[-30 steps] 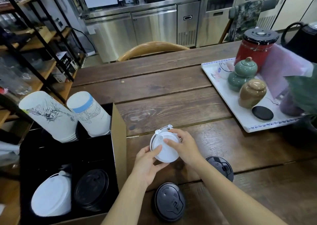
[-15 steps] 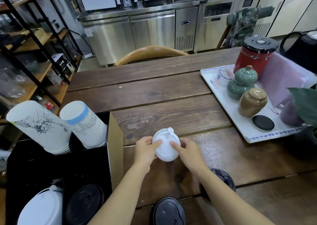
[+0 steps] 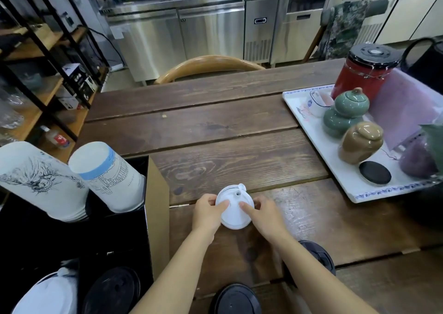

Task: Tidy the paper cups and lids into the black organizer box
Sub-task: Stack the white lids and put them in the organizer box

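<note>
Fingers: your left hand (image 3: 208, 214) and right hand (image 3: 261, 214) pinch the round white plastic lid (image 3: 235, 208) from either side, thumbs on its top face, other fingers curled under the rim.
Lid: it sits between both hands, just above or on the dark wooden plank table (image 3: 215, 131); I cannot tell if it touches.
Step in hand: likely squaring up this white lid before stowing it.
Next move: you'd carry it left over the cardboard wall into the black organizer box (image 3: 124, 232), onto the white lid stack (image 3: 48, 292) in the near compartment, beside the black lid stack (image 3: 112, 289).
Still out: two round black plastic lids on the table, one near your right forearm (image 3: 321, 256), one at the frame's bottom (image 3: 236, 299).
Already stowed: two stacks of printed white paper cups (image 3: 72, 179) leaning in the far compartments.
</note>
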`<state>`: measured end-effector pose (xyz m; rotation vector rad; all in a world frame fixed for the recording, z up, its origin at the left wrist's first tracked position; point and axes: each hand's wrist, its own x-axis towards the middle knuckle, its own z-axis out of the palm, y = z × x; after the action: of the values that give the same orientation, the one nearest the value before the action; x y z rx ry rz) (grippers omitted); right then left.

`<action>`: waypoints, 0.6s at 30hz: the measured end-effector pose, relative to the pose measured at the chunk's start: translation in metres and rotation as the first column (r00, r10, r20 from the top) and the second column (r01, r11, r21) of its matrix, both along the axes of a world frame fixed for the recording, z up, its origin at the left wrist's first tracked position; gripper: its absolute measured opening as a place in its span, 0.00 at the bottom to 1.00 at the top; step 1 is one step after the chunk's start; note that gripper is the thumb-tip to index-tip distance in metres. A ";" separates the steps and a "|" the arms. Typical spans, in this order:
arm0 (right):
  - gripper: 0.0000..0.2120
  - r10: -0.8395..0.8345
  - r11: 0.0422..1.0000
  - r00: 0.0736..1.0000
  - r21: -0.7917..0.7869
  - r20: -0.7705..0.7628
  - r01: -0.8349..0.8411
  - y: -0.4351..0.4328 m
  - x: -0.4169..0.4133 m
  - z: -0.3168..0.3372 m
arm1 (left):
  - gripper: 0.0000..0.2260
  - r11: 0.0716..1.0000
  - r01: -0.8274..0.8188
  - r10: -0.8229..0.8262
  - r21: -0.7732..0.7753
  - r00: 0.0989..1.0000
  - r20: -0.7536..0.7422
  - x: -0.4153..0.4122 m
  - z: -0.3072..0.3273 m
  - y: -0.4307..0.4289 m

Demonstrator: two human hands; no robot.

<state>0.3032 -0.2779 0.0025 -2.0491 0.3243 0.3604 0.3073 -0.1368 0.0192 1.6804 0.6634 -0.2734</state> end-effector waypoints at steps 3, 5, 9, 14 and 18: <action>0.20 0.044 0.999 0.999 0.025 -0.028 -0.043 0.003 0.002 -0.001 | 0.10 0.998 0.009 -0.010 -0.060 1.000 -0.030 0.003 0.001 0.000; 0.20 0.048 0.998 0.999 0.052 -0.023 -0.046 0.004 0.004 0.000 | 0.06 0.996 0.021 -0.024 -0.082 0.999 -0.034 0.003 0.001 -0.001; 0.16 0.021 0.994 1.000 0.109 -0.011 -0.019 0.004 0.005 0.001 | 0.05 0.994 -0.036 0.033 -0.105 0.999 -0.029 0.002 0.002 -0.001; 0.16 0.021 0.995 1.000 0.100 0.007 -0.022 0.007 0.007 0.002 | 0.04 0.990 -0.081 0.080 -0.117 0.997 -0.020 -0.001 0.002 -0.001; 0.17 0.034 0.996 0.999 0.087 0.017 -0.036 0.007 0.011 0.003 | 0.04 0.992 -0.087 0.089 -0.092 0.996 0.021 0.000 0.004 -0.001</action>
<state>0.3146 -0.2708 0.0060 -1.9724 0.2590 0.3740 0.3077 -0.1379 0.0236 1.5610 0.6948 -0.2161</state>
